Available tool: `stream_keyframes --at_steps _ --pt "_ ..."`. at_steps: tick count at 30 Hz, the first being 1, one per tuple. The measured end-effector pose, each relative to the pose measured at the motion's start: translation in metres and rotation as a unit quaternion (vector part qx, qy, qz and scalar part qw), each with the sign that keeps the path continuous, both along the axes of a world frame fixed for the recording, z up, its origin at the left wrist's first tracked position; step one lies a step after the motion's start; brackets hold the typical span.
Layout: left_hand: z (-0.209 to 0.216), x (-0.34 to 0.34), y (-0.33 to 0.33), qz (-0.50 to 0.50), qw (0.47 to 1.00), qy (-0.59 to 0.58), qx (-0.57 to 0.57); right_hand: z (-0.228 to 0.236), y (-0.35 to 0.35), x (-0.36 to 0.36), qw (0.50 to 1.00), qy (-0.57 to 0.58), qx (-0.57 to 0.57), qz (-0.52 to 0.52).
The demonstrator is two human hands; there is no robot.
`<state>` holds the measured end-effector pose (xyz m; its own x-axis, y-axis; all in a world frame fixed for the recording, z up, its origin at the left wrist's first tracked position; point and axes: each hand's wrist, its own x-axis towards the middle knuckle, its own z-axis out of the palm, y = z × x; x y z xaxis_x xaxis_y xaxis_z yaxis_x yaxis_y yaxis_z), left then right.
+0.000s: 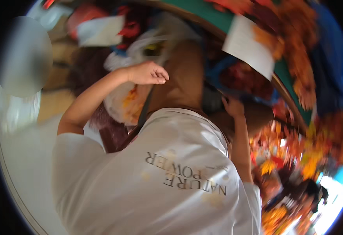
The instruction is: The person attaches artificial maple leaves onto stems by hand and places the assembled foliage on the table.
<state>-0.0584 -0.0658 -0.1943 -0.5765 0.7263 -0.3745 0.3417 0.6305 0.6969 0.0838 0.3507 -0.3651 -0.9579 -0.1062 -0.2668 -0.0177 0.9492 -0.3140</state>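
My left hand [150, 73] is raised above my bare left thigh [183, 74], its fingers curled in loosely and nothing visible between them. Beside it is a clear plastic bag [126, 100] with orange and yellow pieces inside. My right hand [233, 105] hangs low by my right leg, blurred, with thumb and fingers apart and no object visible in it. Close by, beyond that hand, a blue-rimmed container [218, 76] holds dark red pieces [244, 78].
A green table [291, 84] with a brown edge slants across the upper right. A white sheet [248, 47] overhangs its edge. Another person's hand [307, 98] seems to rest there. Autumn-coloured leaves [277, 149] are heaped at right, near another person [312, 194]. A white sheet [101, 31] lies upper left.
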Motion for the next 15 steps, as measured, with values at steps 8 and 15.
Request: stream_keyframes --at_steps 8,15 --pt "-0.054 0.138 -0.265 0.742 0.614 0.113 0.244 0.0 -0.011 -0.024 0.992 -0.098 0.071 0.046" --pt "-0.242 0.379 -0.303 0.882 0.46 -0.071 -0.071 -0.021 -0.005 -0.035 0.987 -0.118 0.069 0.09"
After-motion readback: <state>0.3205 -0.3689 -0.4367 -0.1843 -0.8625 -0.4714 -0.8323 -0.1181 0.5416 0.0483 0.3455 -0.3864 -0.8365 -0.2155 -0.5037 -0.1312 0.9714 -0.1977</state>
